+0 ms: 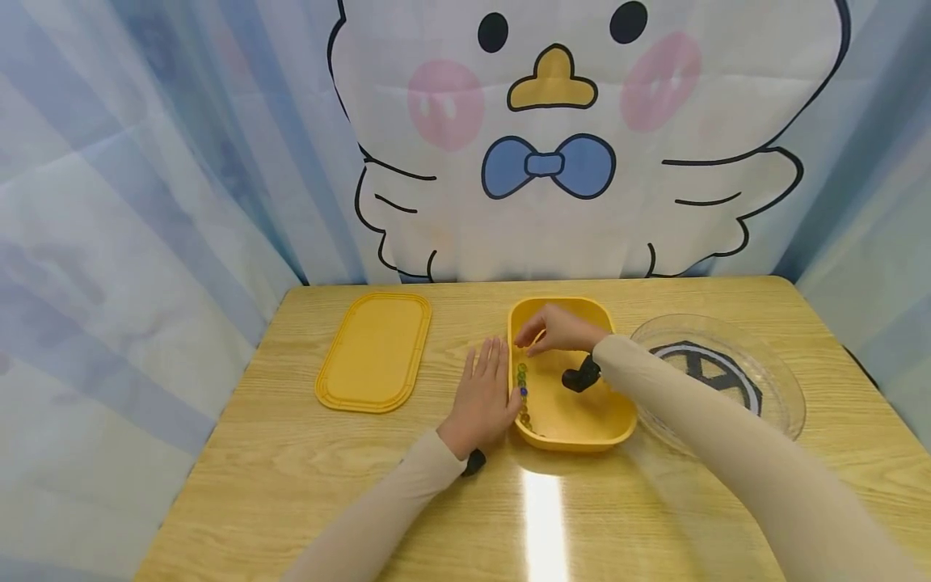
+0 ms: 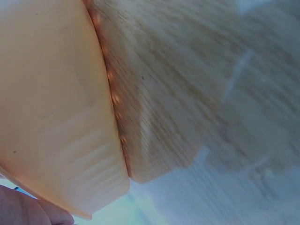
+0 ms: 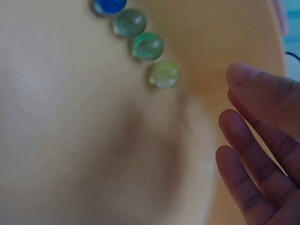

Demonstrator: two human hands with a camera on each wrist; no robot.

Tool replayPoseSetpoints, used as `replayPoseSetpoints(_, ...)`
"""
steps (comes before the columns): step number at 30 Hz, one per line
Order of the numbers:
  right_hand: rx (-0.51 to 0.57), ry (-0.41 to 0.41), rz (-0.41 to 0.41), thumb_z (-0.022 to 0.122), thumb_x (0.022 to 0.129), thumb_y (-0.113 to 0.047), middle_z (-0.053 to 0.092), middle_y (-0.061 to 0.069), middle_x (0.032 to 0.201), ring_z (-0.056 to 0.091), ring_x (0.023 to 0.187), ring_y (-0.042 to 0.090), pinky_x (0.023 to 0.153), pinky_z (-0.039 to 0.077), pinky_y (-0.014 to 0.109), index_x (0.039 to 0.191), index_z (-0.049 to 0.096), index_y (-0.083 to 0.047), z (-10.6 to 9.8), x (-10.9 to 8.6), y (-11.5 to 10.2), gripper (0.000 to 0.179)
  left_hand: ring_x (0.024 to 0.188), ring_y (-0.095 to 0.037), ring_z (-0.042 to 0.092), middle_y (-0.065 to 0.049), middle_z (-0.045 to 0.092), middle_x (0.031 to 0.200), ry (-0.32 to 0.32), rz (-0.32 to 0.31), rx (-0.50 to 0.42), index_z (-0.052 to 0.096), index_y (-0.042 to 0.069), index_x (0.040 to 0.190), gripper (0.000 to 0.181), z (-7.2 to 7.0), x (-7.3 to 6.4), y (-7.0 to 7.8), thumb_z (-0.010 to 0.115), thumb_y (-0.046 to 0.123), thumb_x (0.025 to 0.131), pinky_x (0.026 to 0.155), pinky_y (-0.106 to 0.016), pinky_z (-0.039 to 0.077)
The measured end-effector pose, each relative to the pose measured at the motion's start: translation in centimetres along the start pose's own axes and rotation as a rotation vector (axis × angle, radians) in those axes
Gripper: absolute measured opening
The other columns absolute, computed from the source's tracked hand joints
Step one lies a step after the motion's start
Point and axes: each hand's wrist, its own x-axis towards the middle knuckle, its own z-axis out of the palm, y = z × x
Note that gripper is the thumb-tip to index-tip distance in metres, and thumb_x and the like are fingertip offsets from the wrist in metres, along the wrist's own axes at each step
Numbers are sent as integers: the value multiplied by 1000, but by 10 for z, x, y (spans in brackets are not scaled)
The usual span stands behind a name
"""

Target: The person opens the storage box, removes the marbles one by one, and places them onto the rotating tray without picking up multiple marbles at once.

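Note:
A yellow plastic bin (image 1: 582, 416) stands on the table, with a row of glass marbles (image 1: 523, 392) along its left inner wall. Closest in the right wrist view are a yellow-green marble (image 3: 165, 74), a green marble (image 3: 148, 46), a greyish marble (image 3: 130, 23) and a blue marble (image 3: 110, 4). My left hand (image 1: 483, 396) lies with straight fingers along the bin's left outer side, thumb at the rim. Inside the bin, toward its far left corner, my right hand (image 1: 558, 329) hovers beyond the marbles. Its loosely bent fingers (image 3: 236, 124) hold nothing visible.
A flat yellow lid (image 1: 374, 352) lies on the table (image 1: 291, 485) at the left. Right of the bin is a clear round plate (image 1: 785, 396) over a dark wheel-like shape, partly behind the right sleeve. A patterned curtain (image 1: 545, 234) hangs along the table's back edge.

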Motion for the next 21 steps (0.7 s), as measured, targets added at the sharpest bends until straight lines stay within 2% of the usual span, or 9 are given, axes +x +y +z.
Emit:
replayPoseSetpoints(5,30,-23,-13,73,78,-2,73,15,95,69,87,21,80,57,32,95,75,1,10,8,11,17,147,-29,12,-18,17,156,-4,-6,-24,15,-1,150,66,1,0,-1,37,34,99,120,-47,12)
replayPoseSetpoints(11,55,-56,11,74,76,-2,74,12,92,64,77,7,74,56,22,91,76,0,19,13,24,15,147,-28,11,-17,17,157,-4,-14,-30,15,-1,150,66,1,0,-1,37,34,98,120,-46,11)
replayPoseSetpoints(21,37,-55,-6,74,76,0,74,10,88,64,74,7,70,55,22,89,76,-2,25,15,31,13,147,-28,11,-16,15,157,6,-21,-40,13,0,150,67,0,-1,1,37,34,98,120,-47,12)
